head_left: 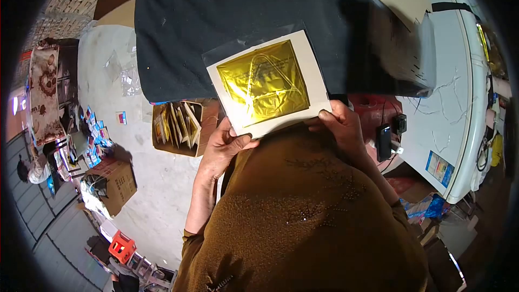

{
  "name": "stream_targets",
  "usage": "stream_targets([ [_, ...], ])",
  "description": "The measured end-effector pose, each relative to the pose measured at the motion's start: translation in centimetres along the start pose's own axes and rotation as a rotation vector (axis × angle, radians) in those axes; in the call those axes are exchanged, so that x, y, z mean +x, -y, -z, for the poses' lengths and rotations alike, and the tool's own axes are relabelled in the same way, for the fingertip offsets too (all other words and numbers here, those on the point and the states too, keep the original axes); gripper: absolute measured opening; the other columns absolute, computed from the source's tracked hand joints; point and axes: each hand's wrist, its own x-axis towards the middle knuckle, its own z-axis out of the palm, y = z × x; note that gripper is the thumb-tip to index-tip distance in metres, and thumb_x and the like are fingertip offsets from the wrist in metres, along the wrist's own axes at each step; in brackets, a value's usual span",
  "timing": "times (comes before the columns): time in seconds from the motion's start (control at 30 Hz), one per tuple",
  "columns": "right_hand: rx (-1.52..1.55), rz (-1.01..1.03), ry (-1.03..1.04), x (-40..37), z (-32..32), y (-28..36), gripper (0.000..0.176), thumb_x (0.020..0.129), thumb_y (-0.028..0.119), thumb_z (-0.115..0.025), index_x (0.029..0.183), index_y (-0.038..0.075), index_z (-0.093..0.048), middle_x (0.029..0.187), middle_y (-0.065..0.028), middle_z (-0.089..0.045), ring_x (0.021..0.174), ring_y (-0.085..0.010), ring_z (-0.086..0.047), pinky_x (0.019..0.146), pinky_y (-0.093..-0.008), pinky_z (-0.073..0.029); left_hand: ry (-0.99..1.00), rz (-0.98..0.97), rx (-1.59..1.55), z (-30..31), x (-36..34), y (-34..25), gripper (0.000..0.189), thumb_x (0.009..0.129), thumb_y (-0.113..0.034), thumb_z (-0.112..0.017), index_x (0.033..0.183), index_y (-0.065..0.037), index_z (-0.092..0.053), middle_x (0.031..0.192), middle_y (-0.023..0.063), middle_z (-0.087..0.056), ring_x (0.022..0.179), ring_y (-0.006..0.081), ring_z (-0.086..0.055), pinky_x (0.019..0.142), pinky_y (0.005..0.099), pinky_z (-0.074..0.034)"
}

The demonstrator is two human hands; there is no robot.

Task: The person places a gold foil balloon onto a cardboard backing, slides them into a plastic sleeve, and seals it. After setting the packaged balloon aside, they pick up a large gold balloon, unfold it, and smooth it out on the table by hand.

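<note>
- Your left hand (224, 146) pinches the lower left corner of the gold-foil card (267, 84); your right hand (340, 124) clamps its bottom edge.
- Hold it flat, fingers off the foil, inside its clear sleeve (232, 48), before the dark cloth (227, 16).
- A box of packets (178, 124) sits below.

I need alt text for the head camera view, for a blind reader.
Two hands, left hand and right hand, hold a white card with a gold foil square, in a clear sleeve, over a black cloth. An open cardboard box of similar cards stands on the floor.
</note>
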Motion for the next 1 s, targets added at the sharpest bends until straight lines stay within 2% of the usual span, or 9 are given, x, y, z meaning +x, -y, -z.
stream_targets([
  [0.1,-0.019,0.024,-0.049,0.3,-0.1,0.0,0.015,0.104,0.015,-0.060,0.102,0.000,-0.059,0.095,-0.0138,-0.072,0.083,-0.0191,-0.073,0.077,-0.0330,-0.062,-0.019,0.010,0.083,-0.4,0.2,-0.6,0.040,0.102,-0.009,-0.063,0.139,0.000,-0.049,0.124,0.0145,-0.070,0.108,0.0261,-0.072,0.090,0.0377,-0.063],
  [0.27,-0.114,0.025,-0.086,0.7,0.0,0.0,0.023,0.102,0.016,-0.063,0.085,0.005,-0.052,0.080,-0.0118,-0.070,0.067,-0.0176,-0.070,0.069,-0.0318,-0.060,-0.023,0.092,0.100,-0.2,0.6,-0.4,0.036,0.103,-0.021,-0.064,0.129,0.002,-0.053,0.109,0.0183,-0.074,0.089,0.0260,-0.077,0.075,0.0335,-0.064],
  [0.37,-0.175,-0.088,-0.061,0.7,0.0,0.7,0.015,0.103,0.015,-0.062,0.098,0.002,-0.056,0.090,-0.0121,-0.071,0.074,-0.0171,-0.070,0.074,-0.0314,-0.059,-0.035,0.112,0.061,-0.3,0.9,-0.7,0.035,0.103,-0.018,-0.065,0.129,0.002,-0.052,0.107,0.0180,-0.074,0.087,0.0256,-0.076,0.075,0.0337,-0.064],
  [0.4,-0.148,-0.021,-0.023,0.8,0.0,0.6,0.015,0.103,0.013,-0.060,0.104,0.000,-0.054,0.095,-0.0130,-0.071,0.080,-0.0169,-0.071,0.077,-0.0317,-0.059,-0.042,0.110,0.040,-0.4,0.9,-0.7,0.035,0.103,-0.017,-0.065,0.129,0.002,-0.052,0.107,0.0178,-0.074,0.087,0.0254,-0.076,0.075,0.0339,-0.063],
  [0.47,-0.094,0.108,0.053,0.8,-0.2,0.4,0.020,0.103,0.010,-0.058,0.117,-0.003,-0.051,0.106,-0.0149,-0.069,0.091,-0.0165,-0.071,0.082,-0.0322,-0.060,-0.029,0.061,0.021,-0.4,0.8,-0.8,0.036,0.102,-0.014,-0.065,0.131,0.002,-0.050,0.109,0.0174,-0.073,0.090,0.0248,-0.076,0.077,0.0340,-0.063],
  [0.57,-0.129,0.084,0.177,0.4,0.5,0.7,0.031,0.104,0.006,-0.053,0.131,-0.006,-0.044,0.118,-0.0168,-0.067,0.102,-0.0177,-0.070,0.090,-0.0334,-0.059,0.036,-0.062,0.032,-0.4,0.4,-0.7,0.039,0.100,-0.009,-0.067,0.133,0.002,-0.048,0.114,0.0167,-0.072,0.097,0.0238,-0.074,0.081,0.0338,-0.062],
  [0.63,-0.142,0.097,0.146,0.2,0.2,0.6,0.031,0.104,0.004,-0.052,0.132,-0.007,-0.044,0.118,-0.0170,-0.067,0.104,-0.0185,-0.070,0.091,-0.0333,-0.059,0.087,-0.117,0.042,-0.2,0.4,-0.4,0.041,0.099,-0.007,-0.067,0.134,0.002,-0.047,0.117,0.0163,-0.071,0.101,0.0232,-0.073,0.083,0.0338,-0.062],
  [0.87,-0.206,0.129,0.061,-0.1,-0.3,0.0,0.031,0.105,0.005,-0.052,0.132,-0.008,-0.047,0.116,-0.0168,-0.069,0.101,-0.0217,-0.072,0.092,-0.0342,-0.057,0.021,-0.022,0.097,-0.2,0.3,-0.3,0.039,0.101,-0.009,-0.066,0.134,0.003,-0.049,0.109,0.0154,-0.074,0.097,0.0223,-0.074,0.081,0.0323,-0.062],
  [1.0,-0.242,0.235,-0.050,0.4,-0.7,-1.2,0.020,0.104,0.008,-0.055,0.118,-0.006,-0.055,0.101,-0.0136,-0.072,0.090,-0.0184,-0.072,0.086,-0.0319,-0.058,-0.017,-0.002,0.109,-0.5,0.5,-0.3,0.033,0.103,-0.013,-0.064,0.130,0.003,-0.054,0.104,0.0156,-0.075,0.091,0.0224,-0.075,0.078,0.0316,-0.063],
])
